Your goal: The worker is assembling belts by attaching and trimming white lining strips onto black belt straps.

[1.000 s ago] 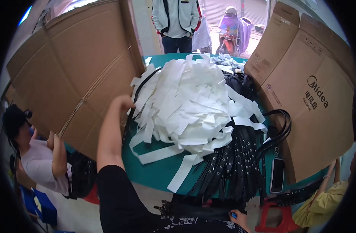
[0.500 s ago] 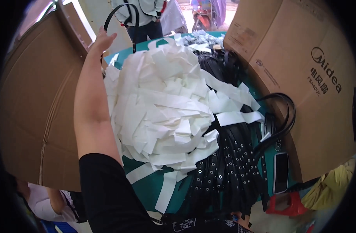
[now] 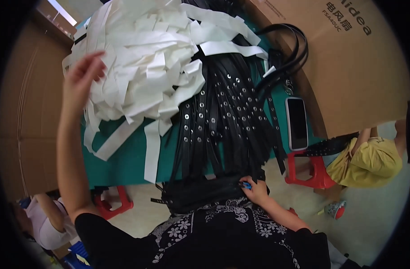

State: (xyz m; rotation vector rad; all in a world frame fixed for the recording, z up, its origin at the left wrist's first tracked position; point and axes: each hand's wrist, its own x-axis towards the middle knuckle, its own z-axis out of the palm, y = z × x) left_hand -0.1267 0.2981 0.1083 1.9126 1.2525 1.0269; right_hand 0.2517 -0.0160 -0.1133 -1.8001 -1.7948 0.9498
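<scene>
Left hand (image 3: 83, 75) loosely curled, seemingly empty; right hand (image 3: 257, 193) pinching small blue item (image 3: 246, 184).
Left fingers blurred over left side of white strip pile (image 3: 146, 58), contact cannot be told; right hand below and right of pile, at black bundle (image 3: 191, 197). Eyeleted black straps (image 3: 229, 107) lie just right of pile: probably light, supple, slightly slick; best held near one end.

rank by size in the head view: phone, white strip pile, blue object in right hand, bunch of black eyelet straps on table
1. White strip pile
2. Bunch of black eyelet straps
3. Phone
4. Blue object
</scene>
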